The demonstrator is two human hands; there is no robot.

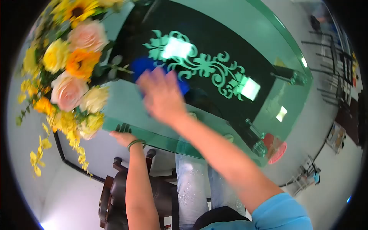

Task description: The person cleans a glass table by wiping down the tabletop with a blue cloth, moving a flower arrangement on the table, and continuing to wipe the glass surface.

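**Toward eleven o'clock, a blue cloth [142, 68] under a flat right hand [163, 94]**

With twelve o'clock the side away from the person, the cloth lies on the dark part of the glass desk [268, 30], by the nine o'clock end of the pale scroll pattern [207, 65]. The right hand's fingers, blurred, look extended and slightly apart, laid over the cloth rather than closed round it. That suits smooth glass: even palm pressure and overlapping strokes should leave fewer streaks, and the bright reflections at twelve and two would help show any. A leafy sprig [124, 69] from the flowers [69, 92] at ten reaches close to the cloth, so strokes are best kept short there. At eight, the left hand [124, 138] is at the desk's near edge; whether its fingers grip it, I cannot tell. Light support there would steady the reach.
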